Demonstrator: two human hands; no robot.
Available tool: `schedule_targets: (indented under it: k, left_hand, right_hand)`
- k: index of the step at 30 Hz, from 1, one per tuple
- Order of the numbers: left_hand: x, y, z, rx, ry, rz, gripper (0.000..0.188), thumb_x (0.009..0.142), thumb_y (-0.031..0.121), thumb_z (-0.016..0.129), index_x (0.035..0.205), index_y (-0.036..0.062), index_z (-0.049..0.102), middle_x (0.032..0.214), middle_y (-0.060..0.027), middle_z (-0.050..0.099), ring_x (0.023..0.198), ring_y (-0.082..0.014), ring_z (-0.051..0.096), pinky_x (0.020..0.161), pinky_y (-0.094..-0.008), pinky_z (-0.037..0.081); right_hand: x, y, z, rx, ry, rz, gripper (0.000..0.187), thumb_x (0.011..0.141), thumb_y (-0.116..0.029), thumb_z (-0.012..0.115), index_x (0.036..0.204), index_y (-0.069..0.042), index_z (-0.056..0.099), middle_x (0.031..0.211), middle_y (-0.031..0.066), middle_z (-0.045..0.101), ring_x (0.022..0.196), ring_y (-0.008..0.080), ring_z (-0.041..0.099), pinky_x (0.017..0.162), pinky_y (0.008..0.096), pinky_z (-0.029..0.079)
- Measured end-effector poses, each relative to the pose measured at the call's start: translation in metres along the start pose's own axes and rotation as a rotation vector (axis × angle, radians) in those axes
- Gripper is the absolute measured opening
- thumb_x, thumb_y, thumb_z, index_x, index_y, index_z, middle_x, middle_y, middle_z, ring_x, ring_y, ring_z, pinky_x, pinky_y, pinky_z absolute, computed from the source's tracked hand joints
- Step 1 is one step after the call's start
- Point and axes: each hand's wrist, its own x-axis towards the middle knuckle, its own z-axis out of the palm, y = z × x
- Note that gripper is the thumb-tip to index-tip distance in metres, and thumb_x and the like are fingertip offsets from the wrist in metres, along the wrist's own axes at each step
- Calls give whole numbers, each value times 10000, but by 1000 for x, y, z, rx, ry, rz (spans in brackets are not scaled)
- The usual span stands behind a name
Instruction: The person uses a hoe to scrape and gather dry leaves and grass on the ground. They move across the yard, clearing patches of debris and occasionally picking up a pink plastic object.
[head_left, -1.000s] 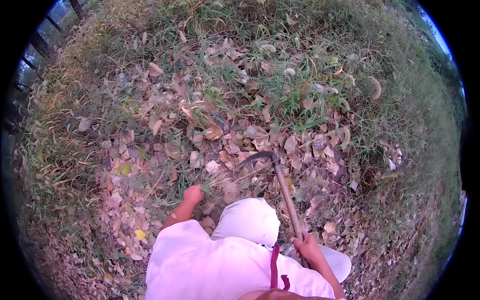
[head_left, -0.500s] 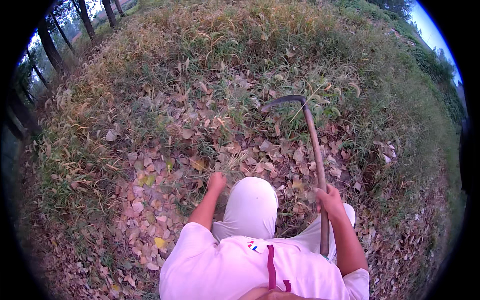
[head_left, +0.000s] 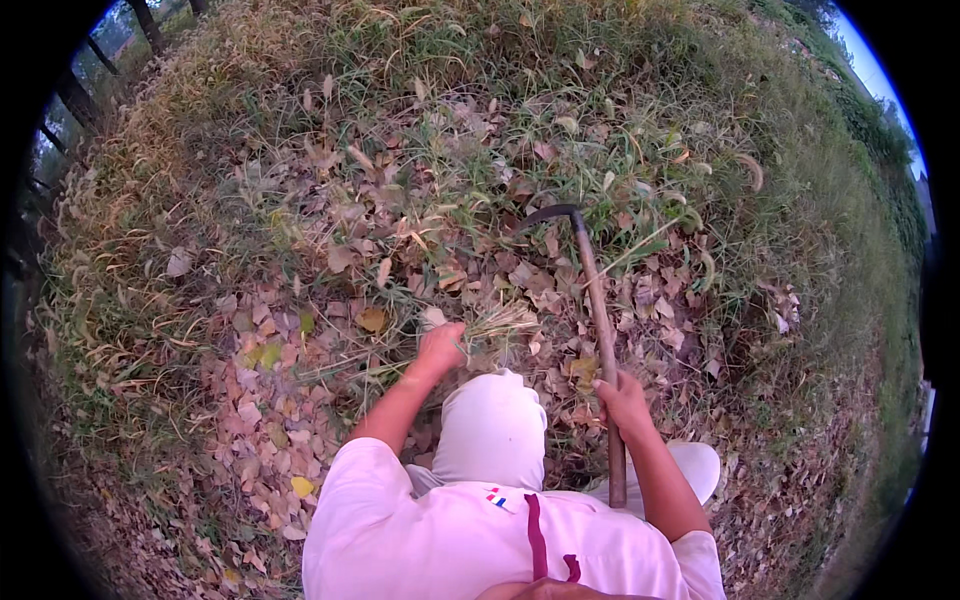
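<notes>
Leafy ground [head_left: 262, 405] is spreading below; the left hand [head_left: 443, 346] is clasping soft-looking grass [head_left: 503, 321], the right hand [head_left: 624, 402] is gripping a stiff-looking sickle [head_left: 595, 298], best held by its handle [head_left: 604, 342].

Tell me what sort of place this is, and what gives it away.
Outdoors, likely rough, overgrown land, perhaps at a woodland edge: dry fallen leaves lie scattered about, foxtail-like grass grows thickly beyond them, and dark tree trunks stand at the upper left.
</notes>
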Motion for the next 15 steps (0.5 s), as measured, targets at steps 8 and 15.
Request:
schedule_targets:
  k: [8, 15]
  left_hand:
    - [147, -5, 28, 129, 241, 255, 265, 639, 54, 600, 903, 68, 583, 1102, -140, 538, 924, -342, 550, 774, -445, 452]
    - [255, 39, -6, 519, 230, 387, 376, 768, 66, 525, 1142, 93, 507, 1366, -147, 360, 1219, -320, 412, 972, -479, 347]
  right_hand:
    - [191, -31, 33, 17, 122, -120, 178, 832, -153, 574, 854, -5, 477, 572, 26, 481, 376, 105, 444, 347, 263, 365]
    - [275, -30, 67, -10, -255, 26, 207, 835, -183, 580, 873, 1, 494, 588, 20, 495, 395, 101, 456, 366, 257, 385]
